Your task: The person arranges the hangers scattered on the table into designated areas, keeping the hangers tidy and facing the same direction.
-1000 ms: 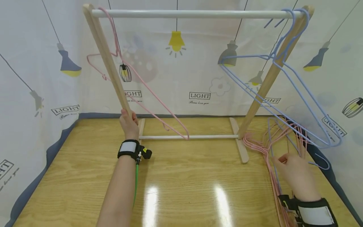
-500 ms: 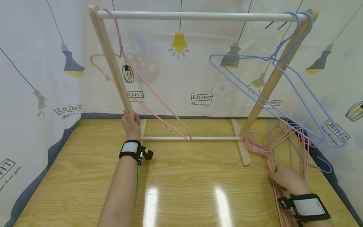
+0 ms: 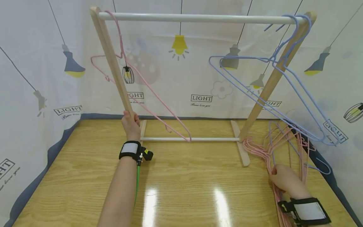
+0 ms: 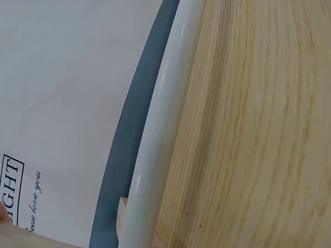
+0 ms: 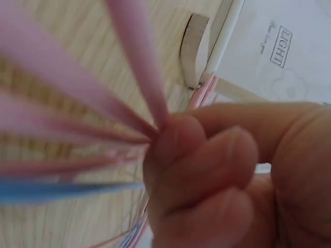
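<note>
In the head view, the piled pink hangers point(image 3: 263, 154) are partly covered by the right hand point(image 3: 287, 180) and cut off by the bottom edge; in the right wrist view, the nearest are blurred.

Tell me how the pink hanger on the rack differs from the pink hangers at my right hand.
The rack's pink hanger hangs from the top bar; the bunched pink hangers lie on the table. No hand touches the hanging one; your right hand pinches at the bunch. Both are pink.

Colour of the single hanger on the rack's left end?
The thin triangular hanger is pink; head view shows it best.
</note>
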`<state>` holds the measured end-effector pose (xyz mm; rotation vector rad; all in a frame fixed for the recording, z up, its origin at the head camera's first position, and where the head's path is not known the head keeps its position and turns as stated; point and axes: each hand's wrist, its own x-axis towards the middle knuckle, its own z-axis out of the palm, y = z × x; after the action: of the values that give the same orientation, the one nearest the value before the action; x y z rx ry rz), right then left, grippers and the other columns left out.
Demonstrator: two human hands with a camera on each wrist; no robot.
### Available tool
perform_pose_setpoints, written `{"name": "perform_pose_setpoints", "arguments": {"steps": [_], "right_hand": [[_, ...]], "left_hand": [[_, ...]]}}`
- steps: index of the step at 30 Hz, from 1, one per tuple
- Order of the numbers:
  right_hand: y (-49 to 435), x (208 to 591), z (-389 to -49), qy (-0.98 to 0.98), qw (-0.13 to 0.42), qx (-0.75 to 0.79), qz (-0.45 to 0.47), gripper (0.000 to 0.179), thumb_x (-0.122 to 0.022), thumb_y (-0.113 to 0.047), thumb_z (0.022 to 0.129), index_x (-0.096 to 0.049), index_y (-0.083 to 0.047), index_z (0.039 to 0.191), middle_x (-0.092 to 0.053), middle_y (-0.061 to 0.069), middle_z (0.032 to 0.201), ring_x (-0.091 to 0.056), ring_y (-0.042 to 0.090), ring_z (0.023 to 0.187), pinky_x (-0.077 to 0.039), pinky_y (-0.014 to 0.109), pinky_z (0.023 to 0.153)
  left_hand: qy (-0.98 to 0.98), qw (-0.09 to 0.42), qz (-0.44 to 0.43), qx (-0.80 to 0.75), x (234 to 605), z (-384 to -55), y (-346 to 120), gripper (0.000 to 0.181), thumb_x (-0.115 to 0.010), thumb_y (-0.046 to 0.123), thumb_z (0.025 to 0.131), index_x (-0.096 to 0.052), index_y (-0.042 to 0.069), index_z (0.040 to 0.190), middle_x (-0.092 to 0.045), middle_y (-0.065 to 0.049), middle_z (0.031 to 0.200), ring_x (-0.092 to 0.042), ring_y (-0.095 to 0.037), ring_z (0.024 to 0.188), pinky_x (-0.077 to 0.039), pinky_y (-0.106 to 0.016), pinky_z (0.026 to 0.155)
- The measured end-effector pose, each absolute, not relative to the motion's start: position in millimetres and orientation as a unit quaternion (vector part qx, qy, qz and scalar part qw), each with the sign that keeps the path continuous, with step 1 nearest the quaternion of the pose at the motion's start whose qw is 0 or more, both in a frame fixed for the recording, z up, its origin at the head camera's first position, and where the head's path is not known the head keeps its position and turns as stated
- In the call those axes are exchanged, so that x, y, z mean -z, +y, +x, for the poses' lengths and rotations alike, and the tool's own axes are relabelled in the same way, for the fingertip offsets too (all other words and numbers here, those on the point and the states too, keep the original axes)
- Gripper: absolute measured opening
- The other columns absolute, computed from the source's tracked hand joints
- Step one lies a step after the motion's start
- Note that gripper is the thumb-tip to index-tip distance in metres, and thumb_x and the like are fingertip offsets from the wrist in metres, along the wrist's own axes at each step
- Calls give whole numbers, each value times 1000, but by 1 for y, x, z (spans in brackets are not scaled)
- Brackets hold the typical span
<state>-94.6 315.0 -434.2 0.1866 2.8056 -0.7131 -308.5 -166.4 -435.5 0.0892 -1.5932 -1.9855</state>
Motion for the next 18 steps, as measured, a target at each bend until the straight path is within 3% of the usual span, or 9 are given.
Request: {"name": "perform_pose_setpoints", "arguments": {"steps": [4,9,18], "right_hand": [[310,430,-94,969,95,223,48,12,-53,-4,82,-48,-5,71,-48,2,60,-48,17,48,-39,32,45],[295,418,-89,972,74,221,30,17,-54,-4,86,-48,-6,71,-50,-1,56,-49,15,48,-37,33,47],[259,401,-76,924,126,354,76,11,-50,-2,93,-46,0,84,-52,5,58,-53,19,48,-45,30,44]], "left_hand": [[-601,287,29,745,435,-307,-168,84,-41,91,65,-42,7,58,-32,6,47,-26,-5,38,-17,-20,37],[-606,277,5,745,426,-296,-167,96,-42,88,69,-40,-8,63,-33,7,49,-28,-3,38,-18,-20,37],[-613,271,-9,742,413,-286,-165,105,-43,87,69,-37,-18,69,-34,6,49,-29,-3,38,-20,-19,38]]}}
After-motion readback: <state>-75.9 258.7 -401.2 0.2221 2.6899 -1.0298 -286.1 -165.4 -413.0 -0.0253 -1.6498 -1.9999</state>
